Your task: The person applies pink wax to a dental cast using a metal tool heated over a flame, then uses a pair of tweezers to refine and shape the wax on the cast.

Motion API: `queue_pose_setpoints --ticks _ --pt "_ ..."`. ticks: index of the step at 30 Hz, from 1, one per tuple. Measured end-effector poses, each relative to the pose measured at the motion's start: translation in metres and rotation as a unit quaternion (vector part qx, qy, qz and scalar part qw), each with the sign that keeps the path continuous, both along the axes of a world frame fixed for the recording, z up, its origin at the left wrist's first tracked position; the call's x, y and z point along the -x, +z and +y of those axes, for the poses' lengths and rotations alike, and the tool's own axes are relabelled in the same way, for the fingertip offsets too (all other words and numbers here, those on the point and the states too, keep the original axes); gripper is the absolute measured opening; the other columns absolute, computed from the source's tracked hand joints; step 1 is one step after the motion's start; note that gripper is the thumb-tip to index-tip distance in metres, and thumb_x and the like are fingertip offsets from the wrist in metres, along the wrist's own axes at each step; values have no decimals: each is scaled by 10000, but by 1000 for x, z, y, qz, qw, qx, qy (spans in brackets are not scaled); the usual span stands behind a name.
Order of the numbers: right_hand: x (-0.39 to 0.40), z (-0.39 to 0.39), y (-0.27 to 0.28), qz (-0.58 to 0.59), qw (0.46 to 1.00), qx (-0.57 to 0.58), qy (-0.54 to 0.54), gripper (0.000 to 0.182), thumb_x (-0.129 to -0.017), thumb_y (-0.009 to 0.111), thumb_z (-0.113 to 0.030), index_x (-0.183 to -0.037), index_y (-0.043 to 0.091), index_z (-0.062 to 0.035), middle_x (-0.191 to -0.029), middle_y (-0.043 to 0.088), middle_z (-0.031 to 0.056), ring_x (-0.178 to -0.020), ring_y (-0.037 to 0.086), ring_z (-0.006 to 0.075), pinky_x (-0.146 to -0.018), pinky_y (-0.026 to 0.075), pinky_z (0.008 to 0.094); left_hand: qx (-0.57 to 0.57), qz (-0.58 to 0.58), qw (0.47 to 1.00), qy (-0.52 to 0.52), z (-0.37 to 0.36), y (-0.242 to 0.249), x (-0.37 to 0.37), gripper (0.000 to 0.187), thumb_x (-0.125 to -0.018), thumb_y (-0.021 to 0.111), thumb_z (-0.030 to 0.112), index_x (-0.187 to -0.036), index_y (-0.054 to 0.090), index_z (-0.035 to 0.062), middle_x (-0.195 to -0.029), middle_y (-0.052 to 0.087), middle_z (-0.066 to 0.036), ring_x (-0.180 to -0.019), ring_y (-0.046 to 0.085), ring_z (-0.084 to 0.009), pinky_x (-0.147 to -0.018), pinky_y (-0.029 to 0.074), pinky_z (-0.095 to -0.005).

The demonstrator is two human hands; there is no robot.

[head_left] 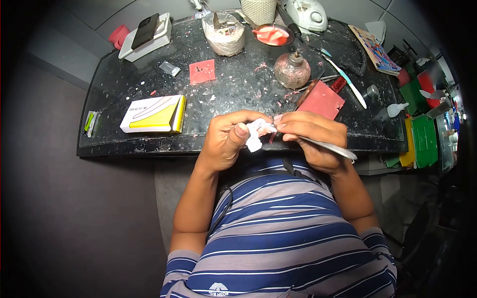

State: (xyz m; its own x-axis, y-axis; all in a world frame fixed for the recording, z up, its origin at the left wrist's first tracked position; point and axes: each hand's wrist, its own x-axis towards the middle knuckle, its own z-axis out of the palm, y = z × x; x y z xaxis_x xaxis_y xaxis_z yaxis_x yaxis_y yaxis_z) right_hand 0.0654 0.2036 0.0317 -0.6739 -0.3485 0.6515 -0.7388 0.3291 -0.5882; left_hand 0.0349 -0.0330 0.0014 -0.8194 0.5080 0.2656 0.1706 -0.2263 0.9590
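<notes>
From the head camera I see both of my hands raised together just over the near edge of the black worktop [238, 84]; the left hand [226, 139] is curled closed around a small white piece [257, 133], thumb pressed against its side, fingers wrapped behind it; the right hand [313, 139] is also closed, its fingertips pinching a slim metal tool [330, 147] whose handle runs out past the wrist to the right, while its working end meets the white piece between the two thumbs; I cannot tell what the tip itself looks like, since the fingers hide it; the white piece sits in the air above my striped shirt [283, 228], touching both hands. On the worktop, a white and yellow box [153, 114] lies well to the left of the hands; a red slab [322, 99] lies just behind the right hand; a small red square [202, 71] lies farther back, and near it to the right stands a round glass burner [292, 69]; a toothbrush [345, 79] lies slanted beside the slab; a plastic bag [224, 34] and a red-filled bowl [271, 35] stand along the far edge, with a dark phone [145, 31] resting on a white tray at the far left corner.
</notes>
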Motion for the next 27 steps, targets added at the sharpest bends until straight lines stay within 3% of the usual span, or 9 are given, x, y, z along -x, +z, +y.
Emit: queue_pose_setpoints --ticks 3,6,8,10,11,13,21,23,27 --pt "-3 3 7 5 997 65 -44 84 -931 694 -3 -1002 721 32 -994 751 175 -922 746 273 -816 593 342 -19 -47 998 -22 -2 -4 2 807 -915 626 682 -1188 674 -76 -1056 726 -117 -946 674 -131 -799 521 -260" --pt "-7 -3 -1 -82 966 241 -38 127 -990 652 -46 -1016 684 74 -1043 746 203 -966 746 238 -821 597 310 -77 -24 996 -28 7 -5 0 833 -861 731 622 -1277 609 -90 -1113 707 -118 -980 664 -117 -823 520 -241" --pt "-10 0 0 -106 956 270 -41 137 -989 656 -51 -1020 682 80 -1059 743 212 -980 748 240 -820 600 303 -34 -75 994 68 15 6 -6 1085 -689 766 784 -1280 603 -110 -933 705 -92 -741 646 -78 -578 473 -175" --pt "-13 6 0 -66 989 105 -75 116 -969 675 -34 -1023 698 66 -1108 734 223 -999 750 265 -820 609 319 -50 -81 993 64 16 6 -7 1078 -666 820 725 -1298 585 -116 -937 700 -94 -740 656 -88 -559 493 -180" --pt "-6 5 2 34 996 32 -72 123 -915 720 -16 -1020 719 48 -1123 734 206 -1004 748 288 -832 613 343 -66 -87 992 61 16 6 -8 1080 -644 875 666 -1315 566 -122 -941 695 -96 -739 665 -98 -541 512 -186" --pt "-6 -4 11 79 995 -20 -55 139 -902 721 1 -1026 704 59 -1074 736 233 -1046 733 341 -898 599 383 -79 -98 990 57 18 7 -9 1068 -636 900 624 -1316 562 -127 -952 694 -102 -748 671 -108 -547 538 -206" --pt "3 -13 -6 133 988 -52 -57 214 -796 781 25 -1005 737 21 -1046 748 165 -1049 731 345 -905 607 409 -91 -102 989 54 14 2 -8 1044 -647 922 567 -1316 550 -143 -986 698 -123 -790 693 -143 -568 593 -256" --pt "3 -12 -6 134 988 -62 -49 219 -795 781 27 -1010 739 19 -1047 749 161 -1047 732 346 -905 607 408 -131 -109 985 -40 5 -6 -4 837 -768 914 261 -1381 497 -128 -1202 669 -162 -1072 680 -180 -918 562 -295" --pt "1 -13 -3 132 989 -63 -23 235 -789 785 27 -1021 743 16 -1042 750 142 -1049 729 350 -911 601 414 -143 -104 984 -35 7 -6 -4 835 -779 905 285 -1379 498 -130 -1191 672 -166 -1061 683 -181 -919 562 -296"
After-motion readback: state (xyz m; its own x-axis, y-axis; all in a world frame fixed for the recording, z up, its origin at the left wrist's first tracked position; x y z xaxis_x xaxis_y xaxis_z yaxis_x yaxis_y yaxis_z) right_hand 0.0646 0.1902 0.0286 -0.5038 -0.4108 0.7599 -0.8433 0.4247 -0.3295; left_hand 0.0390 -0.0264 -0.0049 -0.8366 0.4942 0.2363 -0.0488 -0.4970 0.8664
